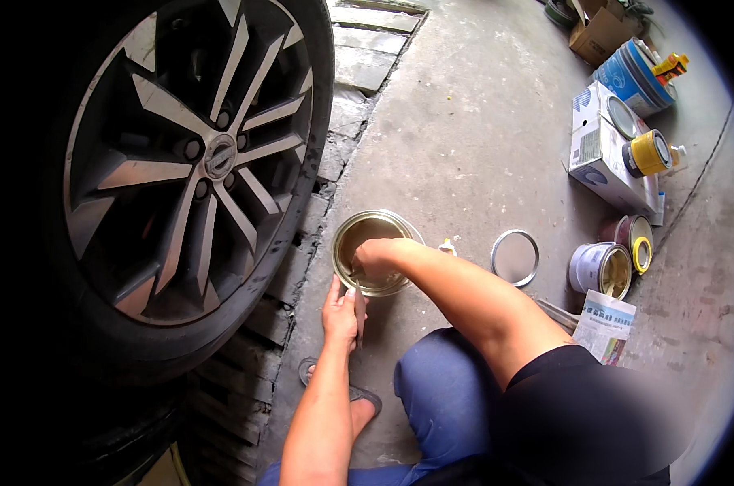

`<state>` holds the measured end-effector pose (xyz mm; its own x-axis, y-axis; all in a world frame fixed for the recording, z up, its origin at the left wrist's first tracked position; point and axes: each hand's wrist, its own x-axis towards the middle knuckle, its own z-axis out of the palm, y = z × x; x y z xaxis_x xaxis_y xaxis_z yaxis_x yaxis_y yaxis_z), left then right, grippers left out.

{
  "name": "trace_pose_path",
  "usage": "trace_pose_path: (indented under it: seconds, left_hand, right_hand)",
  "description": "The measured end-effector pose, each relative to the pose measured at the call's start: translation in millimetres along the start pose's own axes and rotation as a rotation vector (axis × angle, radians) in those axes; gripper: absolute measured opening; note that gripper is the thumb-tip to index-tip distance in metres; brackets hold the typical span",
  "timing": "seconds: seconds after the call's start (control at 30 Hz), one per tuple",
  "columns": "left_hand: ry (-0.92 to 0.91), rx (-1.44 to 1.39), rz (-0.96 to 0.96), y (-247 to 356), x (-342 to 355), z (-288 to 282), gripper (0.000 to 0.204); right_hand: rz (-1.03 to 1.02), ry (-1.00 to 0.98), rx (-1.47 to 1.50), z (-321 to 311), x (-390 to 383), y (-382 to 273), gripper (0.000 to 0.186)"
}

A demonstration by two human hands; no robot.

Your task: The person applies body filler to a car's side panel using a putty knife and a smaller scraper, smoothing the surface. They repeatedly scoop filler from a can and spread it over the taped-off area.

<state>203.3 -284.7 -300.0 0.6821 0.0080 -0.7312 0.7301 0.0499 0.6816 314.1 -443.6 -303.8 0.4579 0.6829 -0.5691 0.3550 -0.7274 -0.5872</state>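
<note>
An open metal can (395,223) with brownish contents sits on the concrete just right of the car wheel. My right hand (371,257) reaches down inside it, fingers curled round something I cannot make out, as the hand hides it. At the can's near left rim, my left hand (341,312) grips a flat, thin brownish-grey plate (360,320), held upright. A round metal lid (514,259) lies to the right of the can, and a small white item (448,246) is between them.
Car wheel (219,158) at left beside broken slats (363,65). At right: white box (593,162) with yellow can (648,153), blue bucket (630,77), cardboard box (595,36), white can (585,267), maroon can (630,231) and printed paper (606,324). My sandalled foot (363,413) is below.
</note>
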Motion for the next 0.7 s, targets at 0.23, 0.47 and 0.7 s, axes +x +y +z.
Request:
trace_pose_path:
  seconds: [0.23, 0.47, 0.7]
  left_hand:
    - [0.026, -0.016, -0.029, 7.0, -4.4, 7.7, 0.060]
    - [0.155, -0.023, 0.059, 6.0, -12.0, -9.6, 0.039]
    - [0.110, 0.140, 0.235, 6.0, -19.4, -58.7, 0.033]
  right_hand:
    - [-0.013, -0.090, -0.278, -13.0, -13.1, -6.3, 0.023]
    - [0.061, 0.328, -0.085, -35.3, -79.5, -20.4, 0.025]
    - [-0.014, 0.749, 0.322, -36.8, -169.6, -35.3, 0.033]
